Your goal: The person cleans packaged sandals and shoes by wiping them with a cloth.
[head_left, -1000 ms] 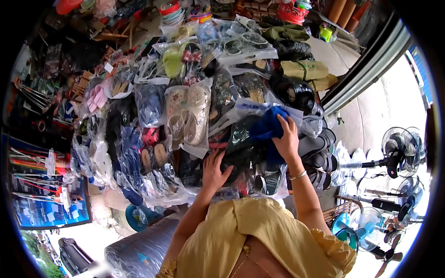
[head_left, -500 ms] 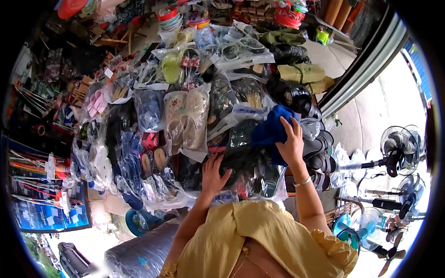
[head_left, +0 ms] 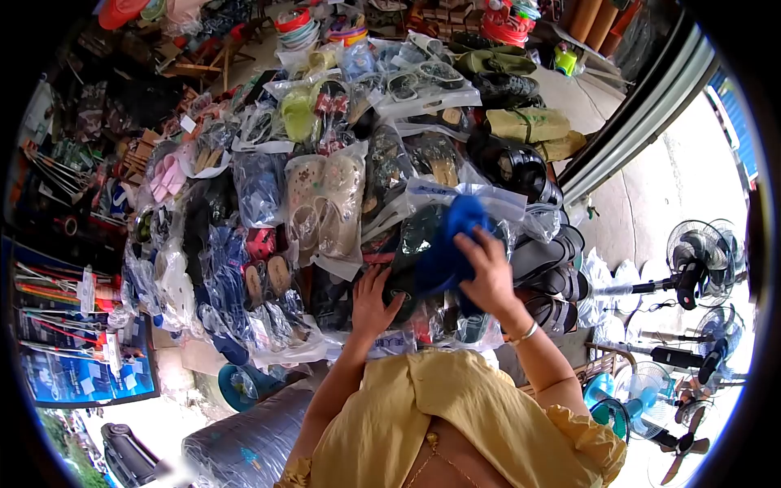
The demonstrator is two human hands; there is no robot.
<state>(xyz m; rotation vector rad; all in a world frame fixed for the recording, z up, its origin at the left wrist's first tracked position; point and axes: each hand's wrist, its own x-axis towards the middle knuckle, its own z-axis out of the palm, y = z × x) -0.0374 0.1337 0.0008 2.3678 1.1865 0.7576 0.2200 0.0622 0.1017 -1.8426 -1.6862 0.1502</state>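
On the left I see a pair of slippers with tan insoles in clear plastic; a little to the right and farther up lies a pair of cream clogs, bagged too; then comes my left hand, palm down, with its fingers spread and nothing in its grip; its thumb seems to touch the near end of a dark shoe in a clear bag.

The dark shoe leans, with its far end to the right and its near end to the left, close to that thumb; the blue cloth lies over the right part of it; the cloth is bunched up, and its long way leans much like the shoe does, from far right to near left; its left edge is just beside my left thumb, but I see a gap there.

My right hand is the nearer one, because it is right on the cloth; its fingers are bent and hold the cloth's right side, so most of the cloth sticks out to the left of them; the cloth is a bit blurred, and I can't tell how hard they squeeze; a bracelet is on that wrist; just past it, on the right, are black sandals.
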